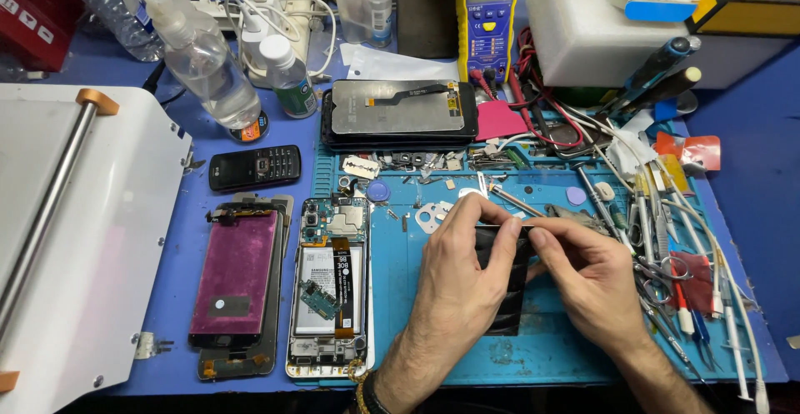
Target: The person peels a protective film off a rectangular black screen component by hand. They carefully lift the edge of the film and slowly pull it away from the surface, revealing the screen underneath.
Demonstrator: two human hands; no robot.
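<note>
Black flat part (pixel 506 285) held over blue mat (pixel 467 356) near worktop's front edge; left hand (pixel 454 285) and right hand (pixel 596 285) both pinch its top edge, apparently peeling; needs steady pull; opened phone (pixel 329 297) left of it.

Blue-topped workbench (pixel 754 205) fills the frame. Teal rubber repair mat (pixel 550 347) lies centre-right. Opened phone with exposed battery and circuit boards (pixel 329 289) sits at mat's left edge, cracked magenta-tinted screen panel (pixel 236 276) left of it, black keypad phone (pixel 254 166) above. White machine with metal roller (pixel 92 239) far left.
</note>
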